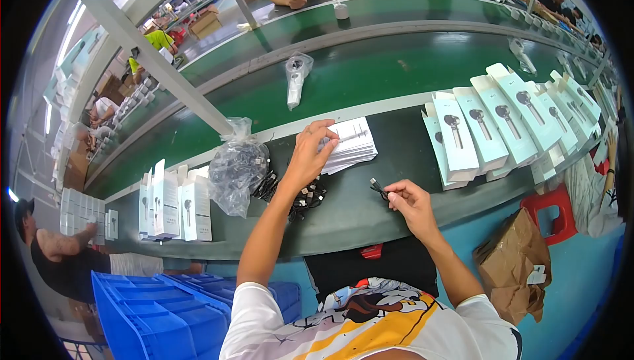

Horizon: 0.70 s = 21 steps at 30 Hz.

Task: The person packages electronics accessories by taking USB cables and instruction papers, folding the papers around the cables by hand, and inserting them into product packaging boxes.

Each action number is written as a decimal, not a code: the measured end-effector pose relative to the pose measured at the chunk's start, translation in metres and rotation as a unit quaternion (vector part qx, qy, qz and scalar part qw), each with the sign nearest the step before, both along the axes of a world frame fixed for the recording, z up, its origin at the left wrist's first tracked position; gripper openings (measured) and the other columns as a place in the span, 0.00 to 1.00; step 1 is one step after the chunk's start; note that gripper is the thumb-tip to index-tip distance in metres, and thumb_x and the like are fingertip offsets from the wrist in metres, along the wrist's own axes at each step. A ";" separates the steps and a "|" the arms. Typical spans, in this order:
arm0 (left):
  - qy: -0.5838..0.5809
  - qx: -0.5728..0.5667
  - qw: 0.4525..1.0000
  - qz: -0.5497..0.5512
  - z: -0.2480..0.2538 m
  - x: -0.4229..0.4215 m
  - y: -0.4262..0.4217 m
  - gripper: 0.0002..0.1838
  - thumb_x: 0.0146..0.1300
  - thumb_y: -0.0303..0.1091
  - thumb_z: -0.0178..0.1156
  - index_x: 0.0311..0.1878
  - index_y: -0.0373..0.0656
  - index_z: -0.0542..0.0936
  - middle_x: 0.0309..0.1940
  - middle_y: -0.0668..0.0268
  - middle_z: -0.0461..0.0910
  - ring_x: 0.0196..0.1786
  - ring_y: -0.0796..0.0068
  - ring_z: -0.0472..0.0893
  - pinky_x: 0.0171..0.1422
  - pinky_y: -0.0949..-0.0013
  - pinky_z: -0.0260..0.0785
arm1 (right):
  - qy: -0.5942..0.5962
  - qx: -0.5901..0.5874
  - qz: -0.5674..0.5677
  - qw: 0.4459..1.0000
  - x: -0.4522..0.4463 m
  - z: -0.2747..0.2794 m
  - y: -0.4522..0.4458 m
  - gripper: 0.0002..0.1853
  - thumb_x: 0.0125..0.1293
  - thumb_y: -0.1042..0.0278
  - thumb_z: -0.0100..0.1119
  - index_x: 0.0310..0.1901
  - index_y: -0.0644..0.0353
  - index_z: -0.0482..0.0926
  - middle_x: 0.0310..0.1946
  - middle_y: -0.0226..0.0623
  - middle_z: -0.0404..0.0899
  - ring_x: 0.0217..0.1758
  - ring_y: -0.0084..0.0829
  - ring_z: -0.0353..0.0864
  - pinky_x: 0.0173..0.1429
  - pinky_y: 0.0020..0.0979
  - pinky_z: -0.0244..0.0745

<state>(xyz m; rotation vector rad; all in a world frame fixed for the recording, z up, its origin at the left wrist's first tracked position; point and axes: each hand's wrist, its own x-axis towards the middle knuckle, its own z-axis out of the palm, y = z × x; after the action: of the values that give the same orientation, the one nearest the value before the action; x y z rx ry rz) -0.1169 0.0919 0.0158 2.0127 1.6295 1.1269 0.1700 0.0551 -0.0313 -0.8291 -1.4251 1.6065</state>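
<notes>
My left hand (313, 152) rests on the left side of a stack of white printed leaflets (353, 145), its fingers bent over the top sheet. To the right, my right hand (408, 203) pinches a short black cable (378, 188) whose metal plug points up and left. Loose black cables (308, 199) lie under and beside my left forearm. Next to them is a clear plastic bag (238, 168) full of dark cables.
Open white boxes (492, 125) with fan pictures lean in a row at the right; more boxes (173, 207) stand at the left. Beyond the bench, a bagged device (296, 81) lies on the green belt (383, 69). Blue crates (158, 314) and a red stool (553, 215) are below.
</notes>
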 end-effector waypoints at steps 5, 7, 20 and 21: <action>-0.035 0.031 0.998 0.043 -0.004 -0.001 0.007 0.07 0.70 0.31 0.61 0.44 0.37 0.80 0.61 0.54 0.81 0.61 0.50 0.78 0.69 0.54 0.65 | 0.003 0.005 -0.003 1.000 -0.002 -0.002 0.001 0.10 0.74 0.73 0.61 0.52 0.67 0.82 0.37 0.31 0.83 0.38 0.17 0.78 0.45 0.23 0.73; -0.027 0.043 0.997 0.049 -0.002 -0.001 0.007 0.08 0.70 0.31 0.60 0.45 0.35 0.80 0.61 0.55 0.82 0.59 0.53 0.81 0.66 0.59 0.68 | 0.003 0.008 -0.005 1.000 -0.002 -0.002 0.002 0.10 0.74 0.73 0.61 0.52 0.67 0.82 0.37 0.31 0.83 0.38 0.17 0.78 0.44 0.23 0.73; -0.031 0.110 0.993 0.039 0.001 0.006 0.006 0.05 0.71 0.30 0.60 0.44 0.39 0.80 0.53 0.58 0.86 0.61 0.53 0.80 0.72 0.52 0.62 | -0.002 0.009 -0.014 1.000 -0.002 -0.005 0.004 0.08 0.74 0.74 0.61 0.50 0.67 0.82 0.35 0.30 0.83 0.37 0.17 0.77 0.43 0.22 0.72; -0.038 0.124 0.990 0.050 0.003 0.007 0.006 0.05 0.71 0.30 0.60 0.44 0.39 0.80 0.51 0.59 0.87 0.61 0.53 0.80 0.71 0.52 0.63 | -0.001 0.006 -0.016 1.000 -0.003 -0.006 0.004 0.08 0.74 0.74 0.61 0.50 0.67 0.82 0.35 0.30 0.82 0.37 0.17 0.77 0.43 0.22 0.71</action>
<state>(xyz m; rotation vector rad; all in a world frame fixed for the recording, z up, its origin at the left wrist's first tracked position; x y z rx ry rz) -0.1099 0.0979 0.0188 2.0237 1.6366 1.4888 0.1671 0.0594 -0.0371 -0.8434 -1.4151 1.5715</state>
